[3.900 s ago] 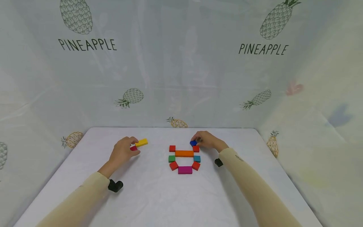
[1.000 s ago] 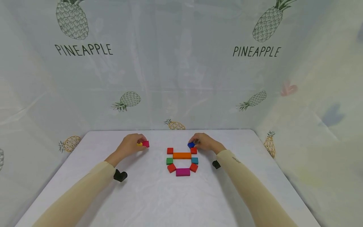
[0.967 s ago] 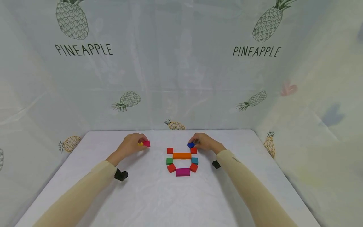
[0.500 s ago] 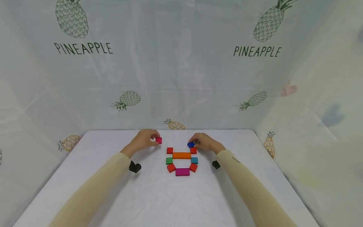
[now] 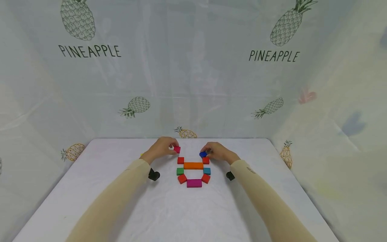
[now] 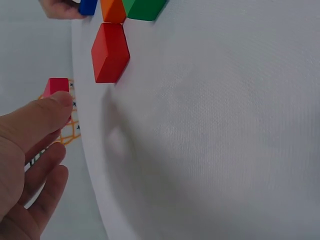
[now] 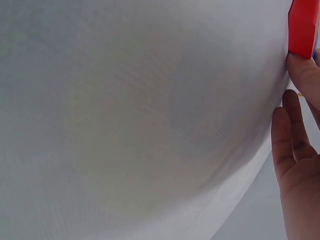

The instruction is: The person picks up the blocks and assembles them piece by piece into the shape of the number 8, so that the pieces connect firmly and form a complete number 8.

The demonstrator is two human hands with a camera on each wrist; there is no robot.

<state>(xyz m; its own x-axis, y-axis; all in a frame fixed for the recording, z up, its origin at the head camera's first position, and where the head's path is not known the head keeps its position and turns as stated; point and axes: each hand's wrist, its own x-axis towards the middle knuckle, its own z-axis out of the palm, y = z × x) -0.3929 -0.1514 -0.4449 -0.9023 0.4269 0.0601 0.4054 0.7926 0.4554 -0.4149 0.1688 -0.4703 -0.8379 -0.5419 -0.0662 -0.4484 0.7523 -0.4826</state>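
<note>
My left hand (image 5: 164,147) pinches a pinkish-red block (image 5: 177,150) between thumb and fingers, held just behind the upper left red block (image 5: 180,160). In the left wrist view the pinkish block (image 6: 57,86) shows beyond the thumb. My right hand (image 5: 218,151) grips a blue block (image 5: 203,154) behind the upper right red block (image 5: 206,161). An orange bar (image 5: 193,165) lies between those two red blocks. Below it sit a green block (image 5: 180,171), a light blue block (image 5: 207,171), two tilted red blocks and a magenta block (image 5: 194,183), forming a ring.
A bit of yellow block (image 5: 141,154) peeks out behind the left wrist. Black wrist cameras (image 5: 154,175) hang under both forearms. The white table (image 5: 193,215) ends at the back against a curtain (image 5: 193,67) printed with pineapples.
My left hand has carried the pinkish-red block rightward, away from the yellow block, to behind the upper left red block. The right hand has stayed with the blue block.
</note>
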